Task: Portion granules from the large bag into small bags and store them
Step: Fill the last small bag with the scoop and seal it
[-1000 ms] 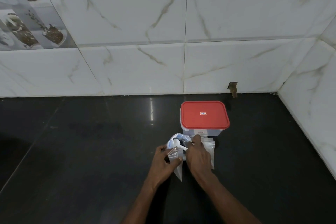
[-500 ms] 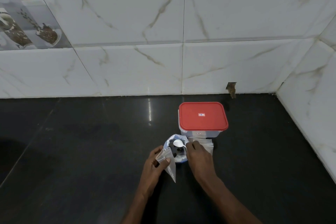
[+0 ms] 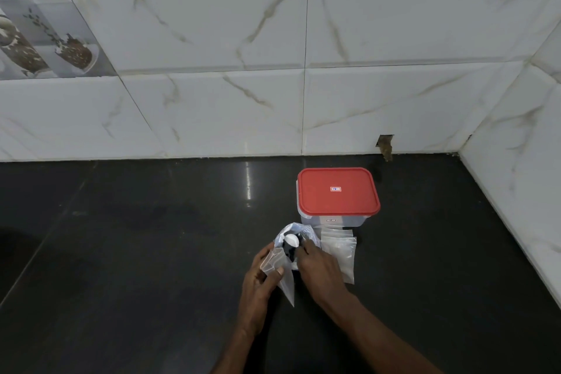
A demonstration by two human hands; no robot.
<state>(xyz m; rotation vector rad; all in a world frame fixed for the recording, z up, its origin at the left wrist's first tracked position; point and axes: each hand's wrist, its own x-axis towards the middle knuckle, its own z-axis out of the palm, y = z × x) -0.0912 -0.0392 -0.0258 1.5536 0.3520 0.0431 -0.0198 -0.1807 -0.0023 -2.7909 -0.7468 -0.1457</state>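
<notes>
Left hand (image 3: 258, 282) pinches a small clear bag (image 3: 283, 281) under the thumb, mouth tipped towards the large bag (image 3: 308, 232) just behind it on the black countertop (image 3: 151, 252). Right hand (image 3: 318, 267) grips a white spoon (image 3: 292, 240), its bowl over the dark granules (image 3: 290, 250) inside. A stack of empty small bags (image 3: 341, 255) lies beside it, before the red-lidded container (image 3: 337, 191).
</notes>
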